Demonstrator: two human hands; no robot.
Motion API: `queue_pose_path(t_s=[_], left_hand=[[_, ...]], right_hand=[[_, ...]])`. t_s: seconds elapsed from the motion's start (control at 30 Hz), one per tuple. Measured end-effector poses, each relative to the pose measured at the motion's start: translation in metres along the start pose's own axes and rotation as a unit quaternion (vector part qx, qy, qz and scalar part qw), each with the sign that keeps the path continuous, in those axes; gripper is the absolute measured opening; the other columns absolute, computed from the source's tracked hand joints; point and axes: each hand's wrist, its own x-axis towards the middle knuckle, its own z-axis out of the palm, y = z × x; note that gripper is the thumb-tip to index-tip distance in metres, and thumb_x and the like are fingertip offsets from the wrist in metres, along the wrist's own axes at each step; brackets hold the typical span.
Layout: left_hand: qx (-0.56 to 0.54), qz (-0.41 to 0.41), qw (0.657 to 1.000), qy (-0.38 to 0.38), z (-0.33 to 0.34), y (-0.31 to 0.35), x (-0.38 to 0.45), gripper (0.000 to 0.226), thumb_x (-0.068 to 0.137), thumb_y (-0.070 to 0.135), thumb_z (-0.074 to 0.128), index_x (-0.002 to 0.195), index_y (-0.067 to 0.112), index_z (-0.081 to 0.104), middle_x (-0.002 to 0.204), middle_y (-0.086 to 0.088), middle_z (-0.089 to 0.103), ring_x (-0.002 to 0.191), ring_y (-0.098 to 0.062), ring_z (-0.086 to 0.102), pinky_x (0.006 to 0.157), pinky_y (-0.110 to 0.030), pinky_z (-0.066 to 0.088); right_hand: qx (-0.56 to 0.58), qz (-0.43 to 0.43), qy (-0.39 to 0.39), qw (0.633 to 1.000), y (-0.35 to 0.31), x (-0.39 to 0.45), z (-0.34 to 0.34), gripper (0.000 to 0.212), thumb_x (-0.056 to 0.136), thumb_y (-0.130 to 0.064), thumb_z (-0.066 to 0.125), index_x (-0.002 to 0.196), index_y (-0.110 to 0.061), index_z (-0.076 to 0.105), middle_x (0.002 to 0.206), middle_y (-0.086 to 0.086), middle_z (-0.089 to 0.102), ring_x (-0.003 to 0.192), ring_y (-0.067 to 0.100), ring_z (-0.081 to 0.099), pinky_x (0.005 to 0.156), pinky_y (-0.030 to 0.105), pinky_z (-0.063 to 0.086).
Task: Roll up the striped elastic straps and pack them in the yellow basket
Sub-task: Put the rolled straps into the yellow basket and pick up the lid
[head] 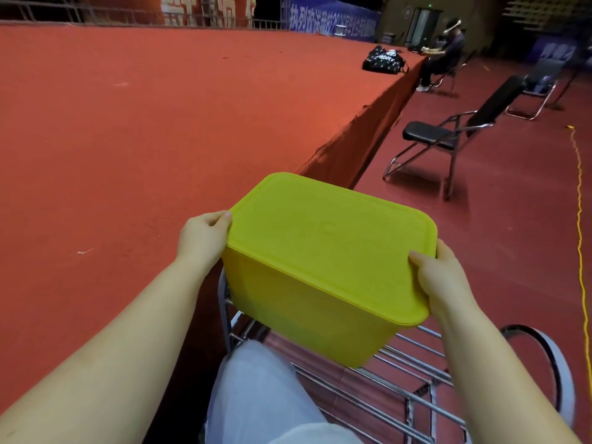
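The yellow basket [307, 302] is a plastic tub closed by a matching yellow lid [330, 238]. It hangs in the air above a metal rack, tilted toward me. My left hand [203, 238] grips its far left corner with the thumb on the lid's rim. My right hand [440, 277] grips the near right corner, thumb on top of the lid. No striped elastic straps are in view.
A large red-covered platform [128, 123] fills the left. A metal wire rack [384, 379] stands under the basket beside my knee in light trousers. A black folding chair [448, 136] stands on the red floor to the right, a yellow cord [579, 251] beyond. A seated person [445, 52] and black bag [382, 60] are far off.
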Motion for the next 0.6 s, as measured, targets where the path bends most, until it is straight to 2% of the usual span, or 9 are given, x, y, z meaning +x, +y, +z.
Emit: queue_pose_path(t_s=[0.1,0.23,0.37,0.5,0.6], left_hand=[[-0.039,-0.021,0.999,0.015,-0.001,-0.001,0.002,0.033,0.093,0.03,0.055,0.117,0.01,0.066,0.121,-0.008,0.064,0.116,-0.025,0.055,0.101,-0.044,0.042],[-0.034,-0.021,0.999,0.015,0.001,-0.001,0.006,0.033,0.094,0.029,0.054,0.117,0.009,0.065,0.123,-0.008,0.063,0.118,-0.025,0.054,0.102,-0.042,0.041],[-0.031,-0.02,0.999,0.0,0.003,-0.004,0.007,0.032,0.094,0.029,0.054,0.118,0.01,0.065,0.123,-0.008,0.063,0.117,-0.026,0.055,0.101,-0.043,0.042],[-0.026,-0.011,1.0,-0.012,0.007,-0.011,0.005,0.033,0.094,0.028,0.054,0.12,0.01,0.064,0.123,-0.009,0.063,0.116,-0.027,0.055,0.1,-0.043,0.043],[-0.021,-0.006,0.999,-0.026,0.009,-0.011,0.004,0.035,0.096,0.027,0.051,0.124,0.008,0.06,0.127,-0.009,0.06,0.119,-0.027,0.053,0.1,-0.04,0.042]], right_hand=[[-0.017,0.007,-0.003,1.0,0.002,0.001,0.004,0.035,0.094,0.001,0.045,0.129,-0.003,0.048,0.108,0.009,0.055,0.093,0.023,0.05,0.077,0.032,0.037],[-0.025,0.006,0.006,1.0,0.005,0.004,0.007,0.035,0.093,0.002,0.043,0.127,-0.001,0.051,0.117,0.017,0.058,0.093,0.023,0.05,0.078,0.032,0.038],[-0.03,0.009,0.009,0.999,0.009,0.005,0.006,0.035,0.094,0.002,0.042,0.127,-0.002,0.052,0.116,0.016,0.059,0.094,0.024,0.051,0.079,0.031,0.038],[-0.014,0.027,0.004,1.0,0.014,0.005,0.005,0.035,0.094,0.002,0.041,0.128,-0.002,0.051,0.123,0.02,0.058,0.106,0.033,0.056,0.087,0.04,0.043],[-0.034,0.011,-0.002,0.999,0.017,0.004,0.005,0.036,0.096,-0.002,0.042,0.132,-0.004,0.048,0.129,0.018,0.056,0.112,0.032,0.054,0.091,0.039,0.041]])
